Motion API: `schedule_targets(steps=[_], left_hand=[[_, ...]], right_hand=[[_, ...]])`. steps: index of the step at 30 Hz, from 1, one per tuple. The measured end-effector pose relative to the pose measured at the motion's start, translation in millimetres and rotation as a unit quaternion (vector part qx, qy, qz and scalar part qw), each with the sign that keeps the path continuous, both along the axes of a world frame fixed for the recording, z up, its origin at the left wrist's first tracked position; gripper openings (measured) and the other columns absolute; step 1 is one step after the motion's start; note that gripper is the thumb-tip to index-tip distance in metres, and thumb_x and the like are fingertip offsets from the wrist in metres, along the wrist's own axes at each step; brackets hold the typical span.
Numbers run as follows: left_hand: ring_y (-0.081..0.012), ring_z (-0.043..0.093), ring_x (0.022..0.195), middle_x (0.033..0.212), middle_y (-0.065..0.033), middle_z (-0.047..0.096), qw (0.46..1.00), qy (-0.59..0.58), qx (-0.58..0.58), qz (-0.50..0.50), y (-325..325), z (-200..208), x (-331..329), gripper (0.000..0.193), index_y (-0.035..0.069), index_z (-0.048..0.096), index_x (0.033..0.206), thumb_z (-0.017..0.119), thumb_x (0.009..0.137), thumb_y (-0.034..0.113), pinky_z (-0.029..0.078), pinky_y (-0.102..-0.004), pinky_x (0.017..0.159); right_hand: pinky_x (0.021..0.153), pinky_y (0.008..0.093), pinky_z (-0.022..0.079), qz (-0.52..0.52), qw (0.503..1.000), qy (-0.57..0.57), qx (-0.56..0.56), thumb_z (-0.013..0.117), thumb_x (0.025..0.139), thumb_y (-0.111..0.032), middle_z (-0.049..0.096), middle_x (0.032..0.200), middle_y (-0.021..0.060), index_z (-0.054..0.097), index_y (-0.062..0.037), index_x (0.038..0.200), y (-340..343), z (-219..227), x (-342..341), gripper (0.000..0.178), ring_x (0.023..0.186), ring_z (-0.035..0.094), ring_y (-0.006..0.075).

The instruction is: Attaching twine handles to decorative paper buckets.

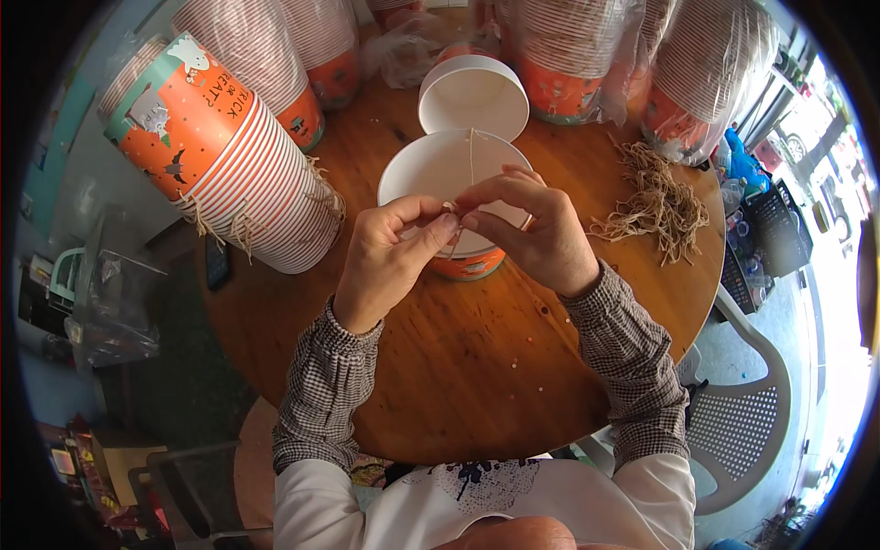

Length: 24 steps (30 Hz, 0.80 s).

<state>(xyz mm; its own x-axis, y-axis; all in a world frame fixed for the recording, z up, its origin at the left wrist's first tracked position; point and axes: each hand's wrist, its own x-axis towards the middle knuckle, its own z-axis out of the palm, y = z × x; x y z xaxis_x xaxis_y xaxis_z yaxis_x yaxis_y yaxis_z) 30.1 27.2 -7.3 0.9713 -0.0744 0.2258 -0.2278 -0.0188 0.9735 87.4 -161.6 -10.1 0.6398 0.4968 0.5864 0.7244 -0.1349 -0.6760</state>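
An orange paper bucket with a white inside (401,170) stands upright on the table in front of me. A thin tan cord (472,158) runs from its far rim down across the opening to my fingers. My left hand (392,252) pinches the cord's near end between thumb and forefinger, over the bucket's near rim. Close against it, my right hand (536,225) pinches the same end, its thumb and forefinger meeting the left fingertips. Whether the end is knotted or passes through a hole is hidden by the fingers.
Behind it is another bucket (474,99), tilted with its white inside showing. A leaning bucket stack (261,188) with cords lies left, beside a dark phone (217,263). Loose tan cords (662,206) are heaped right. Plastic-wrapped bucket stacks (564,55) line the back of the round wooden table (477,385).
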Motion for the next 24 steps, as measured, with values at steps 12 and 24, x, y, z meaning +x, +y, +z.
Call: schedule_targets(steps=[12,24], left_hand=[[-0.0057,0.062,0.073,0.083,-0.0032,0.067,0.991,-0.095,0.027,0.094,-7,-5,2,0.007,-0.003,0.064,0.093,0.064,0.091,0.003,0.051,-0.0202,0.065],[-0.0131,0.066,0.077,0.088,-0.0082,0.069,0.954,-0.175,0.192,0.148,-12,-3,0,0.008,-0.003,0.065,0.093,0.065,0.085,-0.001,0.053,-0.0255,0.066]], right_hand=[[0.093,0.0321,0.042,0.021,0.997,0.072,0.018,0.066,0.084,-0.005,0.065,0.08,0.0031,0.065,0.0005,0.086,4,-1,-7,0.006,0.079,0.06,0.012],[0.077,0.026,0.047,0.004,0.994,0.103,0.036,0.065,0.085,-0.004,0.065,0.083,0.0036,0.064,0.0016,0.091,3,-6,-7,0.008,0.082,0.059,0.0099]])
